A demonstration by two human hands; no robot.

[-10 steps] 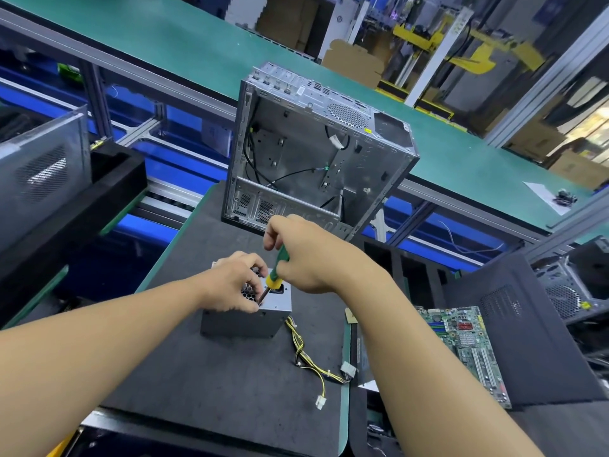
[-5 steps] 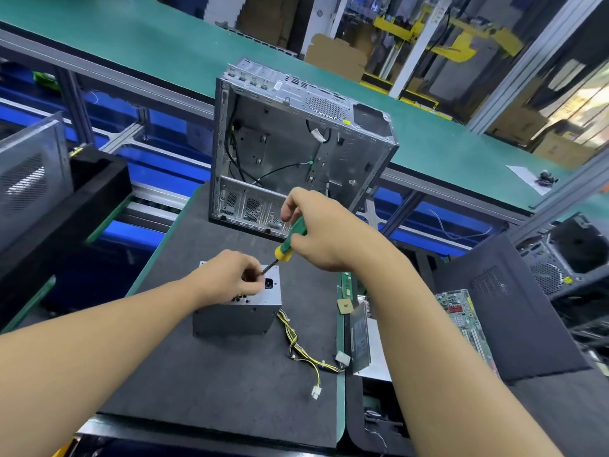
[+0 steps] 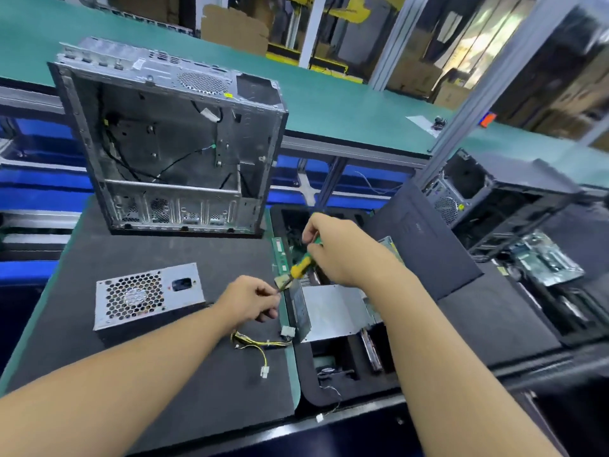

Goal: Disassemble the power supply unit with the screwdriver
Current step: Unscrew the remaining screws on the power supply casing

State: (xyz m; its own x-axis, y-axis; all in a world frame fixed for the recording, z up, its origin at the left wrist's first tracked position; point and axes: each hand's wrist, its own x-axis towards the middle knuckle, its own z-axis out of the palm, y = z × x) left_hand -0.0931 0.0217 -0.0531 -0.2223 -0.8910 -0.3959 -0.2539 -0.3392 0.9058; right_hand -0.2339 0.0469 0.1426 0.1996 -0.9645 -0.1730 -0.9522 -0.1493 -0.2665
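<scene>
The grey power supply unit [image 3: 148, 296] lies on the dark mat with its honeycomb fan grille facing up, its yellow wires [image 3: 260, 344] trailing to the right. My right hand [image 3: 342, 249] grips the green and yellow screwdriver [image 3: 301, 267], held above the mat's right edge with the tip pointing down-left. My left hand [image 3: 250, 301] is off the unit, to its right, with fingers curled at the screwdriver's tip; what they pinch is too small to tell.
An empty metal computer case [image 3: 171, 140] stands upright at the back of the mat [image 3: 131, 390]. A black foam tray [image 3: 329, 374] to the right holds a silver metal box [image 3: 333, 311] and parts. A green conveyor [image 3: 346, 103] runs behind. More cases and circuit boards sit at far right.
Both hands have left the power supply unit and moved right, past the mat's edge, with the screwdriver. The view has swung right, so the unit now lies uncovered at left.
</scene>
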